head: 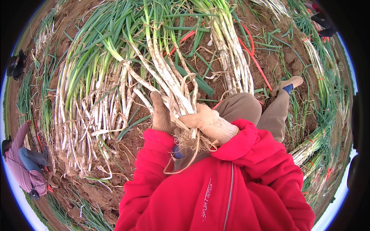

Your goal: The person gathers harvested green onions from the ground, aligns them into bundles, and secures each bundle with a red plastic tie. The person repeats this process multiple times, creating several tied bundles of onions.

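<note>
A small bunch of long green onions slants across my lap, roots towards me and green tops pointing away. My right hand, in a tan knit glove, grips the white stalks just above the tangled roots. On the other side, my gloved left hand cradles the same stalks with its thumb raised; its fingers are mostly hidden behind them. Dry, peeling outer leaves hang around the roots. Left of my hands lies a wide heap of green onions with soil on their white shanks.
Another onion bunch lies ahead beside my bent knee. Red tying strips cross the brown soil. Tied bundles line the right side. A person in a checked shirt is low at the far left.
</note>
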A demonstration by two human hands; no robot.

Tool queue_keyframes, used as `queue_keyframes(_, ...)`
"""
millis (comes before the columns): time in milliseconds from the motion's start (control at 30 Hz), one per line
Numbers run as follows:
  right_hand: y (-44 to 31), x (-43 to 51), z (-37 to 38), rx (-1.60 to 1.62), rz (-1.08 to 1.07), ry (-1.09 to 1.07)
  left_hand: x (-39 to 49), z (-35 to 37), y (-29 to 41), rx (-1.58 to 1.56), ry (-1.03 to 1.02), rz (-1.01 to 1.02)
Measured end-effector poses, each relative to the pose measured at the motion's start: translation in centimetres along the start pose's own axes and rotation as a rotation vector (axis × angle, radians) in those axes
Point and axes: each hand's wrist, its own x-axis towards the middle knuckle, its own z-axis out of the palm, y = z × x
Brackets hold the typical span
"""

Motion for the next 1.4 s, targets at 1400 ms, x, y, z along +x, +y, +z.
queue_keyframes(1400,8.2,6.7,-24.6,-0.455,0.059,0.477,35.7,4.5,-10.6,1.918,0.058,1.161)
